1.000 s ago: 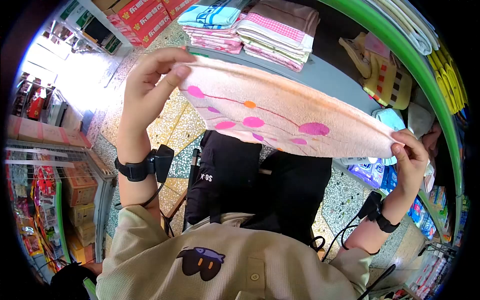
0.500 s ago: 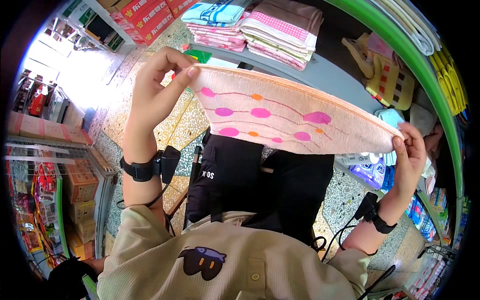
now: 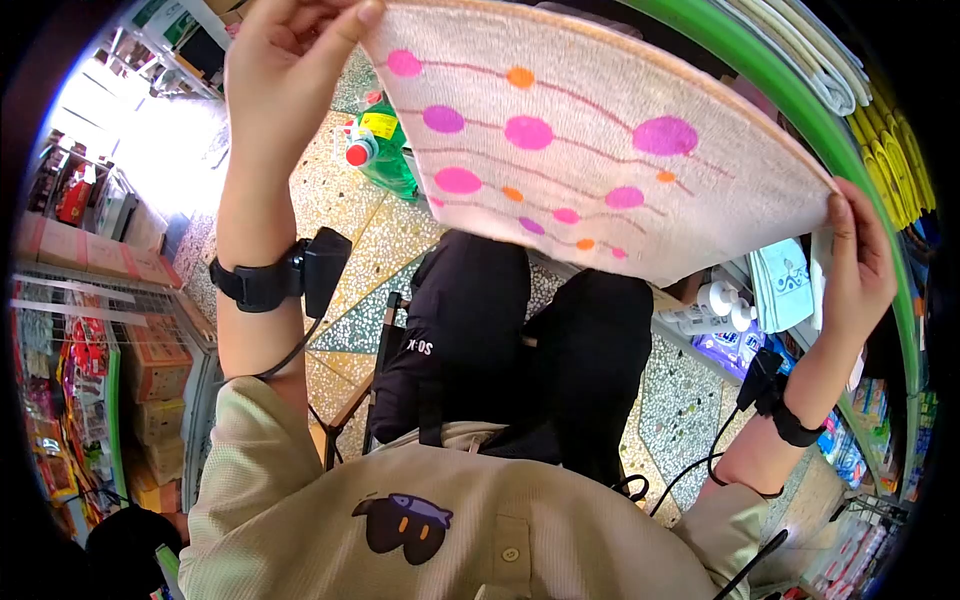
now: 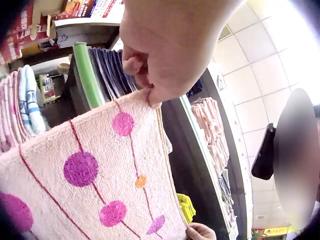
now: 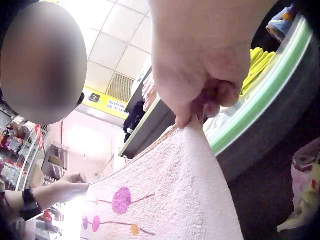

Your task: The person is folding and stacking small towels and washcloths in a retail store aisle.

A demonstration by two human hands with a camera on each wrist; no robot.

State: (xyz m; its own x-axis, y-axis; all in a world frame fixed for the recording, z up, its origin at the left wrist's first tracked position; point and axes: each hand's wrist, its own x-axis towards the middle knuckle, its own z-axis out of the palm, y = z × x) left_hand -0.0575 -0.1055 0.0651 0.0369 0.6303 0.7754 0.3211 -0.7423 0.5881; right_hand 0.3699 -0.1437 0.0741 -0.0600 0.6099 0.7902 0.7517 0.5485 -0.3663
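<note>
Here's the dotted towel (image 3: 575,160), spanning upper centre, hanging between both hands; left hand (image 3: 285,85), upper left, pinches one top corner. Right hand (image 3: 862,255), far right, thumb and fingers together, pinches the other.

One bare left hand (image 3: 280,80) at eleven o'clock and one bare right hand (image 3: 868,255) at three are holding one pale-pink dotted terry towel (image 3: 590,170); two black wrist-strapped cameras (image 3: 325,272) are sitting at nine and four.
</note>
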